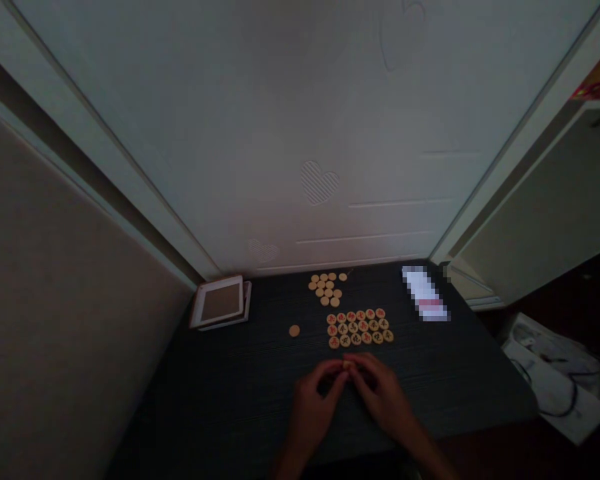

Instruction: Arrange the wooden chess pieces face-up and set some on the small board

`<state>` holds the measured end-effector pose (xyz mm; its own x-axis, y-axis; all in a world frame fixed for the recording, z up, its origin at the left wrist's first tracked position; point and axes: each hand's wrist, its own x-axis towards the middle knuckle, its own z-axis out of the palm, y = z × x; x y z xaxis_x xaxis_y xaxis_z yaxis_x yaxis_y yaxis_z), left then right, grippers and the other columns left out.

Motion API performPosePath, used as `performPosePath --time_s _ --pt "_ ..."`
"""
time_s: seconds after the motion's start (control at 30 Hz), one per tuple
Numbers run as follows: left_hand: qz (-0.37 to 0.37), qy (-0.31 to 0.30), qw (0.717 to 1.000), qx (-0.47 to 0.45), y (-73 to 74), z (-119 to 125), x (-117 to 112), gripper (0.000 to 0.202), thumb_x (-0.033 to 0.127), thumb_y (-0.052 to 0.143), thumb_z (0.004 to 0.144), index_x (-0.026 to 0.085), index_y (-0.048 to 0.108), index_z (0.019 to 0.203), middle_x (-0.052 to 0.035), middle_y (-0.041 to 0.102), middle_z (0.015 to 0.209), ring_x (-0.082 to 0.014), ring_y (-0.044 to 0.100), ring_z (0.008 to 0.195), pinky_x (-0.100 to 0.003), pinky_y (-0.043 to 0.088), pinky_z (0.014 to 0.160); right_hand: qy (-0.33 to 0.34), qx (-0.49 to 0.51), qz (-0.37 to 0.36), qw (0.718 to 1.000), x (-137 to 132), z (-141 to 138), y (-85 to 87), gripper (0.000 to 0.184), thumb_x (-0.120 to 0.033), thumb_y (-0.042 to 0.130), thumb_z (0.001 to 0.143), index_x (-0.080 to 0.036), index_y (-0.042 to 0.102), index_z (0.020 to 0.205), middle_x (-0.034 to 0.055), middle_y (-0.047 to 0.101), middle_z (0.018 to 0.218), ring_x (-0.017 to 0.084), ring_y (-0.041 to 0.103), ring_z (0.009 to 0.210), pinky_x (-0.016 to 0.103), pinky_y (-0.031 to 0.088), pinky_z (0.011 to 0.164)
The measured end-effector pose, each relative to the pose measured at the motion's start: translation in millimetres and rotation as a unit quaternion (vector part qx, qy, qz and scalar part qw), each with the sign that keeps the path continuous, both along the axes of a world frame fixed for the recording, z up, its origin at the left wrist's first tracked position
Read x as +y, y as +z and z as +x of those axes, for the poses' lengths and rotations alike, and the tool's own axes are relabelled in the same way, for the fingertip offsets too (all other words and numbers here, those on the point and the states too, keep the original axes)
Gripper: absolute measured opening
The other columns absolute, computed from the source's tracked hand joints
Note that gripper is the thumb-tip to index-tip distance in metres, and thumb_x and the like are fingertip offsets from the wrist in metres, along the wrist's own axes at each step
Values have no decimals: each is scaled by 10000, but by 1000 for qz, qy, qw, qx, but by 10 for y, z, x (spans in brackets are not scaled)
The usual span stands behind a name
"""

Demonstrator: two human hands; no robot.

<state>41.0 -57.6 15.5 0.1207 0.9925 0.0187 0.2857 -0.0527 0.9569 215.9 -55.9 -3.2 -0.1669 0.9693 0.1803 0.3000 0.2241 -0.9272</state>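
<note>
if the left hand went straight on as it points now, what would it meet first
The left hand would likely press first into the small piece where the hands meet, then the right hand, though depth is unclear. Beyond lie rows of marked pieces.

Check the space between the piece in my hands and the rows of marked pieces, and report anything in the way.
Apart from the left hand and right hand pinching the small piece, nothing visible stands between it and the marked rows. The lone disc lies off to the left, outside that gap.
</note>
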Motion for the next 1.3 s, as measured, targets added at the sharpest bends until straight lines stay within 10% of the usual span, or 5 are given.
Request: performPosePath --time_s 0.3,1.3 --pt "-21 58 998 8 69 83 87 232 438 700 885 209 738 873 -39 805 820 -227 763 773 -311 594 718 54 -1 21 998 -20 -4 1 371 -341 567 1014 -289 615 1378 80 709 1170 206 718 1023 339 615 896" --pt "-35 -86 996 10 96 -142 50 200 345 635 955 270 772 1079 -31 813 1057 -221 757 972 -340 588 918 11 -94 106 990 -94 275 0 232 -339 625 994 -312 735 1196 48 770 1177 244 736 1077 413 609 963"
